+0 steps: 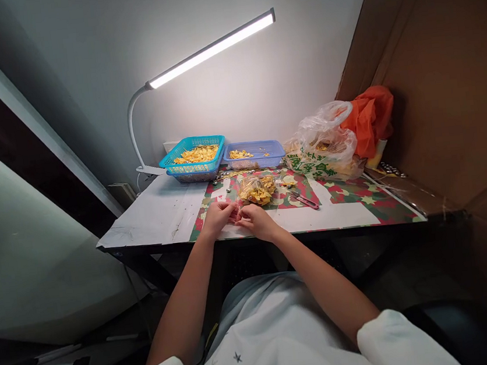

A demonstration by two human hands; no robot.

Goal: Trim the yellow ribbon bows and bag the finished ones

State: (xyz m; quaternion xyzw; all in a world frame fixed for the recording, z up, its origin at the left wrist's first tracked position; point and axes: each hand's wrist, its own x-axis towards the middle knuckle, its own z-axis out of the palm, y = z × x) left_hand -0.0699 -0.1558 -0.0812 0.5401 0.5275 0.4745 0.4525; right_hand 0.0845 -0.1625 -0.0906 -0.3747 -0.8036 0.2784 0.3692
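My left hand (218, 216) and my right hand (253, 220) rest close together on the table (155, 216), fingers curled and pinched toward each other over a small item too tiny to name. Just beyond them lies a heap of small yellow pieces (256, 189) in clear wrap on a red and green patterned mat (350, 191). A small pair of red-handled snips (303, 200) lies to the right of the heap.
A turquoise basket (193, 157) and a blue basket (254, 155), both with yellow pieces, stand at the back under a lit desk lamp (211, 50). Clear plastic bags (322, 144) and an orange bag (370, 116) sit back right. Cardboard (447, 77) walls the right side.
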